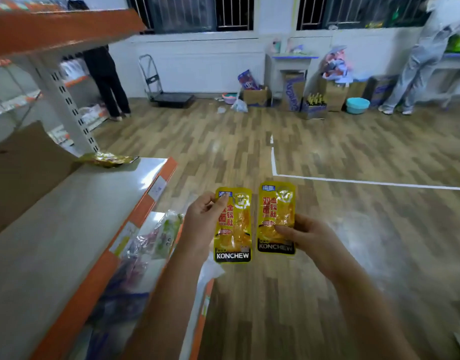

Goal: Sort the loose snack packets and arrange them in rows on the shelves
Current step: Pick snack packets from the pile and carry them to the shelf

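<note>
Two matching yellow KONCHEW snack packets are held upright side by side over the wooden floor. My left hand (201, 220) pinches the left packet (234, 229) at its upper left edge. My right hand (308, 235) grips the right packet (276, 216) along its lower right side. To the left stands the shelf unit, whose grey shelf (68, 229) with an orange front edge carries one gold packet (109, 159) at its far end. On the lower shelf (156, 271) lie several loose clear and coloured packets (145, 245).
A brown cardboard flap (21, 165) leans over the shelf at left. One person in dark clothes (106, 81) stands by the far shelves; another in light clothes (421, 61) stands at the right. Boxes (256, 96), a hand trolley (169, 97) and a blue basin (357, 105) line the far wall.
</note>
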{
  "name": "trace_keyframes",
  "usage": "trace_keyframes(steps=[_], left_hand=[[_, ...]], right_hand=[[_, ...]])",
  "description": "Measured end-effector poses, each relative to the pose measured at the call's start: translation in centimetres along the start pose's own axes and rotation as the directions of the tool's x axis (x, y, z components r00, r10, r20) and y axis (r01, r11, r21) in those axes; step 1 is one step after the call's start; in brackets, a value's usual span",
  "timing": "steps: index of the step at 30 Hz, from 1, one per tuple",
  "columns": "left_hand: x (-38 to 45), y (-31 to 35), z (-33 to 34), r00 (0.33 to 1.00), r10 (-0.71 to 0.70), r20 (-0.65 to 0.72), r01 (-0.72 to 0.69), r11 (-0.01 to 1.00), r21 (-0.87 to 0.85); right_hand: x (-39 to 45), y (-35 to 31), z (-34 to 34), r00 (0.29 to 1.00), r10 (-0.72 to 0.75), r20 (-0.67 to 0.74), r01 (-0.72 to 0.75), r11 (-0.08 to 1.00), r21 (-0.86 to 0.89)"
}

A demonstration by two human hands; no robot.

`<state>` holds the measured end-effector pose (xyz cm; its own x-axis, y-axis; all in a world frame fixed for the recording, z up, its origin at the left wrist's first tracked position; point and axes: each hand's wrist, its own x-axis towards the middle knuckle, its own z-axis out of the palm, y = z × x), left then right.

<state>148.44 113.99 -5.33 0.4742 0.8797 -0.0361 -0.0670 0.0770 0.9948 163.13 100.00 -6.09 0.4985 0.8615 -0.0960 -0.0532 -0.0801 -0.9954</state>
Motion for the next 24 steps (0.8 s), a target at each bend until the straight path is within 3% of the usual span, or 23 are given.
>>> trace_keyframes(steps=[3,8,16,20,24], left_hand=[[4.1,0.9,0.7,0.996,-0.024,-0.09,0.018,0.997,-0.072],[11.6,1.0,0.2,0.976,0.029,-0.218,-0.038,0.998,-0.04],[24.1,1.4,-4.3,0.924,-0.013,-0.383,-0.022,0.996,-0.086],[28.4,1.6,-7.4,0.873,-0.071,-0.483,-0.01,0.986,-0.164],[30.6,1.7,-10.7,0.772,-0.086,-0.63,0.0,0.991,-0.136]], right_hand=[[5.8,-0.9,-0.3,0.998,-0.005,0.063,0.006,1.0,-0.012],[15.5,-1.3,0.8,0.983,0.002,0.183,-0.002,1.0,-0.001],[31.4,-2.2,5.5,0.935,0.037,0.352,-0.031,0.999,-0.022],[38.0,-2.5,9.2,0.878,0.07,0.474,-0.063,0.998,-0.031],[42.4,-2.0,12.7,0.801,0.109,0.589,-0.085,0.994,-0.069]])
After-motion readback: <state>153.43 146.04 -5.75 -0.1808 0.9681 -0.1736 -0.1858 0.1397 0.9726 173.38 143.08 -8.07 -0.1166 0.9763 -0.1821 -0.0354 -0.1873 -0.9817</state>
